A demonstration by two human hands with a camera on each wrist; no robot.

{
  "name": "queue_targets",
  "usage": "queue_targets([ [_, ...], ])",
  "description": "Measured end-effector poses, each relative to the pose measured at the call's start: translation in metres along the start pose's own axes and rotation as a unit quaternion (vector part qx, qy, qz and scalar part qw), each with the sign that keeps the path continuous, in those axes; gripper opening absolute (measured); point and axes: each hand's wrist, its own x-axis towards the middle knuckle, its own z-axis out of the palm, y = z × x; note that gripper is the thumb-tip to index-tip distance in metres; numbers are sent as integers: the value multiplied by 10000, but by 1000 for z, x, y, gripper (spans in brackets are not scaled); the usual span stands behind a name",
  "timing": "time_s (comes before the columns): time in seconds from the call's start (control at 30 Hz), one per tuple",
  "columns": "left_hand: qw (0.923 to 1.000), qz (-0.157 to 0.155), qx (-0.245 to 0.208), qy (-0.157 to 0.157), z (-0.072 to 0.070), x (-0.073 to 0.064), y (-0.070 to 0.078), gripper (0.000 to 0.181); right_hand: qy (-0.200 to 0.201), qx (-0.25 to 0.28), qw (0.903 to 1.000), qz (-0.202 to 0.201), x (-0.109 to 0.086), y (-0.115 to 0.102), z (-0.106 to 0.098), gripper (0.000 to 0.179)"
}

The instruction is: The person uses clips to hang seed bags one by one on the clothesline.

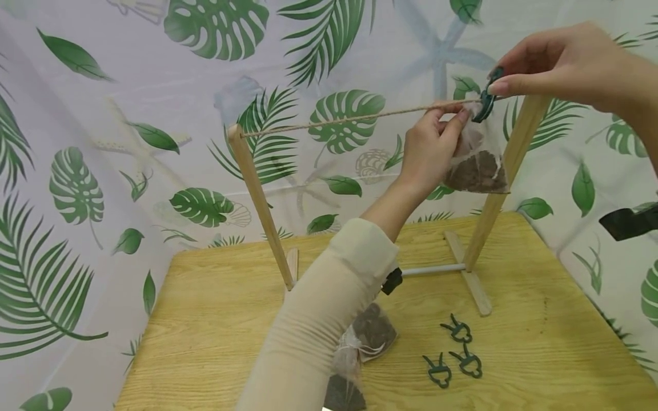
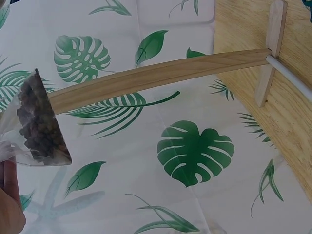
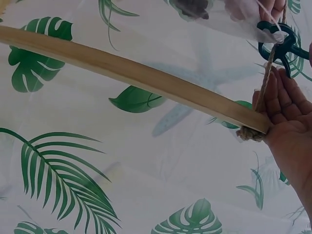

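In the head view my left hand [image 1: 428,142] pinches the gathered top of a sheer mesh bag [image 1: 478,171] filled with dark brown pieces, up at a twine line [image 1: 360,118]. My right hand [image 1: 581,68] holds a dark green plant clip [image 1: 483,107] by its handles between thumb and fingers, at the bag's neck and the twine. The right wrist view shows the clip [image 3: 267,38] around the twine and the bag's white cord, with the right hand [image 3: 295,131] beside it. At the left wrist view's edge, the bag [image 2: 41,124] hangs by part of the left hand [image 2: 10,209].
The twine runs between two wooden posts [image 1: 262,211] joined low down by a white rod [image 1: 433,269]. Several green clips [image 1: 438,372] lie on the wooden table [image 1: 205,319]. More filled mesh bags [image 1: 374,331] lie partly behind my left sleeve. A leaf-print cloth [image 1: 288,57] surrounds the table.
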Motion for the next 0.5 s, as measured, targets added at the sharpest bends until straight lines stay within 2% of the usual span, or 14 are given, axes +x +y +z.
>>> queue_targets([
  [0.13, 10000, -7, 40, 2, -1, -4, -3, 27, -222, -667, 9975, 34, -1, -3, 0, 35],
  [0.23, 10000, 10, 72, -38, -1, -6, -6, 28, -287, -1112, 9934, -78, -2, -5, 0, 34],
  [0.5, 9998, 179, 82, -47, -7, -12, -16, 26, -268, -1742, 9836, -394, -10, -13, 1, 40],
])
